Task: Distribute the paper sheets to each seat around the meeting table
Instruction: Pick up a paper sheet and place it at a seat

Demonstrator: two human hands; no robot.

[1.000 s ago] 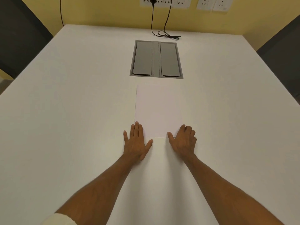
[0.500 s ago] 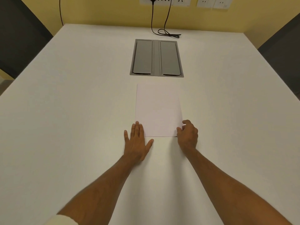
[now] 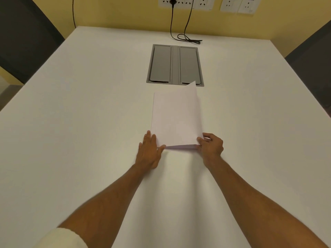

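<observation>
A right hand pinches the paper stack's lifted near corner, apparently several sheets, while the left hand lies flat, fingers spread, on the white table

The lifted top sheet hides the stack beneath and the right hand's fingertips; wall sockets at twelve o'clock are cropped.

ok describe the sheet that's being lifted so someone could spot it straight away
On the white table, just in front of the grey hatch, lies a stack of paper. The top sheet is pinched at its near right corner by the right hand; it alone is raised.
</observation>
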